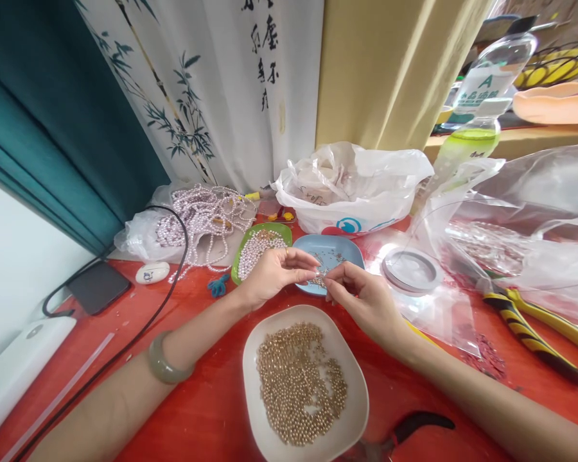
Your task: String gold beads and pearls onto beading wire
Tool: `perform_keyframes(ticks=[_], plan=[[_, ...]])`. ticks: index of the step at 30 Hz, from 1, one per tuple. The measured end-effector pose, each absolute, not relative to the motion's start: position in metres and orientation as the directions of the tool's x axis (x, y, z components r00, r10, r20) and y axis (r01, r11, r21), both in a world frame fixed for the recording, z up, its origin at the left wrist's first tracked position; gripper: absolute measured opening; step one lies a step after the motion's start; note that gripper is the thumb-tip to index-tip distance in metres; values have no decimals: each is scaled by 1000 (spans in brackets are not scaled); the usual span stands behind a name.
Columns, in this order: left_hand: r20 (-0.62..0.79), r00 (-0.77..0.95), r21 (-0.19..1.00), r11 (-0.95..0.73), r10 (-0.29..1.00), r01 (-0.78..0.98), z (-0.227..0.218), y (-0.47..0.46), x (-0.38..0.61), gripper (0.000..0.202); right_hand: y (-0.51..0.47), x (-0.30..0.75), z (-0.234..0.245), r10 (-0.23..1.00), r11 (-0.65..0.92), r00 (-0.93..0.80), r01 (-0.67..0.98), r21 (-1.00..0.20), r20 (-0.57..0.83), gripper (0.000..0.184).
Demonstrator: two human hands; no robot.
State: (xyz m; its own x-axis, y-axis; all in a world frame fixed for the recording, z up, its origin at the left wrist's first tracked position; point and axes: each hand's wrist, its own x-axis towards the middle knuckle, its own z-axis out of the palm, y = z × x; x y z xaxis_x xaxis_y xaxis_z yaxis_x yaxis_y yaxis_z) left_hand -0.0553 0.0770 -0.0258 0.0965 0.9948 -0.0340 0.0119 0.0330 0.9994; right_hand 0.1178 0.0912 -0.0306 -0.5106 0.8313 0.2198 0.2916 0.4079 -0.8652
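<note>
My left hand (277, 274), below a green bangle (167, 359) on the forearm, is closed in a pinch over the near side of a blue tray (337, 245). My right hand (366, 296) faces it, thumb and forefinger pressed together. Something tiny and pale shows at the left fingertips, too small to name; what the right fingers hold is hidden. Small metallic bits lie in the blue tray. Left of it, a green tray (237, 258) holds white pearl beads (260, 253). Nearer me stands a cream tray (256, 410) with many gold beads (298, 378).
Strands of pinkish pearls (207, 215) lie at the back left. A white plastic bag (351, 192) stands behind the trays. At right are a wire spool (411, 269) and yellow-black pliers (534, 333). A dark-handled tool (419, 423) lies near the cream tray; a black cable (144, 324) crosses the left.
</note>
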Motion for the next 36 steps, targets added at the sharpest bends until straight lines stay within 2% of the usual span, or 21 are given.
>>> perform_keyframes(ticks=[3, 5, 6, 8, 10, 12, 14, 18, 21, 23, 27, 29, 32, 34, 36], plan=[[1, 137, 987, -22, 991, 158, -20, 77, -59, 23, 92, 118, -33, 822, 411, -517, 248, -877, 239, 13], [21, 171, 944, -76, 985, 322, -11, 75, -64, 21, 93, 118, -35, 821, 401, -514, 211, -892, 247, 13], [20, 202, 891, -109, 979, 440, -6, 73, -66, 17, 94, 118, -36, 822, 393, -512, 194, -899, 249, 13], [-100, 328, 745, -148, 939, 651, 5, 66, -70, 10, 94, 118, -37, 825, 378, -506, 165, -911, 250, 14], [-177, 378, 532, -235, 909, 814, 13, 58, -73, 11, 95, 118, -38, 829, 371, -498, 151, -916, 254, 13], [-168, 371, 358, -294, 913, 886, 17, 52, -74, 13, 95, 118, -39, 831, 379, -486, 140, -915, 270, 13], [-142, 367, 285, -317, 919, 905, 17, 49, -73, 13, 94, 117, -38, 829, 398, -474, 131, -908, 296, 12], [-95, 350, 325, -304, 932, 896, 14, 50, -68, 14, 93, 117, -35, 829, 427, -453, 130, -895, 329, 13], [-34, 264, 404, -228, 964, 886, 12, 54, -64, 14, 91, 117, -33, 837, 414, -446, 135, -900, 318, 12], [6, 221, 410, -204, 975, 889, 11, 56, -63, 12, 90, 117, -32, 838, 413, -448, 143, -900, 313, 12], [43, 325, 375, -317, 945, 871, 18, 54, -65, 14, 87, 117, -31, 835, 418, -455, 155, -895, 311, 12], [-37, 438, 424, -383, 898, 821, 25, 51, -66, 15, 86, 117, -31, 834, 416, -459, 162, -895, 305, 12], [-250, 577, 477, -419, 778, 772, 32, 43, -67, 13, 85, 118, -31, 833, 421, -463, 180, -889, 301, 12], [-352, 593, 413, -449, 724, 793, 30, 37, -66, 6, 84, 118, -30, 835, 425, -459, 190, -885, 303, 12], [-382, 573, 319, -478, 726, 818, 22, 33, -66, 5, 83, 117, -28, 833, 435, -459, 197, -879, 309, 12]])
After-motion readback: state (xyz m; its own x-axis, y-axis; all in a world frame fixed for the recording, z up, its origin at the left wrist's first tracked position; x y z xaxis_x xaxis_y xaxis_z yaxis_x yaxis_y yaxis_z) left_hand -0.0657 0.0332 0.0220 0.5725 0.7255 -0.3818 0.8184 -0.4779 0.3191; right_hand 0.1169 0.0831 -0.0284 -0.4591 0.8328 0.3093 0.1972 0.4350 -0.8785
